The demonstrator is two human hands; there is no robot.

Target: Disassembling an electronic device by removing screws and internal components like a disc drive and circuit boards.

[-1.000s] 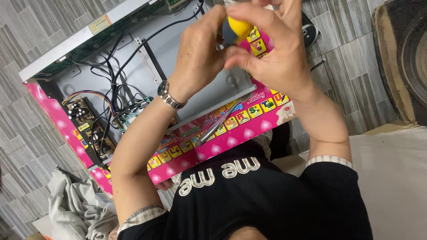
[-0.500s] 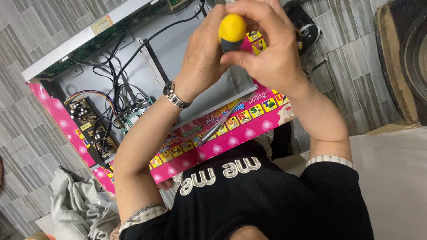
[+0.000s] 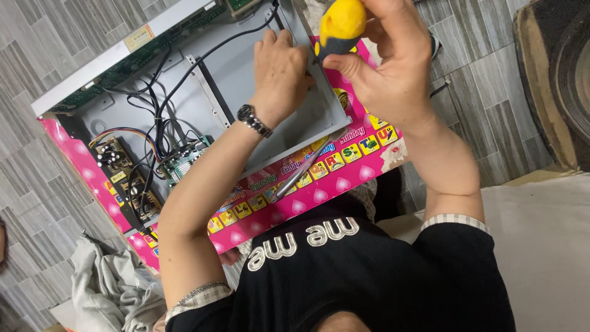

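Starting at the left, a heap of grey cloth [image 3: 107, 286] lies on the tiled floor [image 3: 37, 184], just beside the pink mat [image 3: 344, 184] with hearts and coloured picture squares. On that mat sits the opened metal case [image 3: 246, 86], its long circuit board [image 3: 132, 61] running along the far edge. Inside, black cables [image 3: 163, 107] snake down to a small green board [image 3: 184, 161] and a darker board with capacitors [image 3: 117, 161] at the near left corner. A second screwdriver [image 3: 301, 178] lies loose on the mat against the case's near edge.

My left hand [image 3: 281, 74], watch [image 3: 253, 120] on the wrist, presses down on the right end of the case's grey base plate, fingers curled over it and hiding whatever is under them. My right hand [image 3: 390, 67] is closed around the yellow-and-black screwdriver handle [image 3: 339, 27], held upright just beside my left hand; the shaft and tip are hidden behind my fingers. Farther right, a dark round thing [image 3: 562, 80] rests on the floor.
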